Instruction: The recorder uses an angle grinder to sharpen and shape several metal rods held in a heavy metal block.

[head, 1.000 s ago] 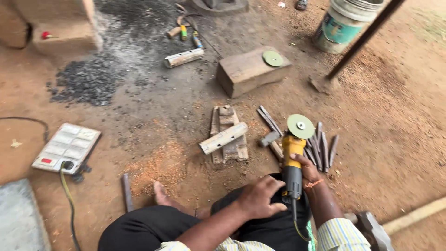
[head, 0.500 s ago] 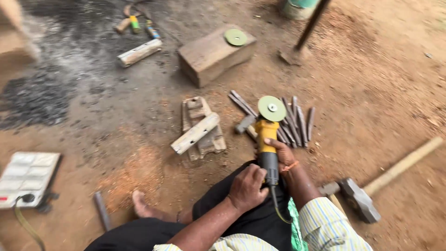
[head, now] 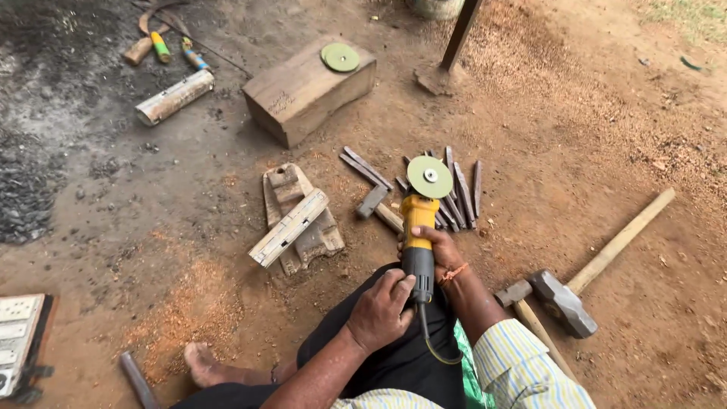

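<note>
Right hand [head: 438, 248]: wrapped closed around yellow-and-black angle grinder [head: 419, 235] with green disc.
Left hand [head: 381, 309]: gripping the grinder's black rear.
Wooden block [head: 303, 95]: spare green disc [head: 340, 57] on top.

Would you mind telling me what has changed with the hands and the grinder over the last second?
Little changed in the grip: the right hand still holds the yellow grinder by its body and the left hand stays at its rear end. The view swung right and down, bringing the sledgehammer into sight and pushing the white socket board to the left edge. The wooden block and metal rods lie as before.
</note>
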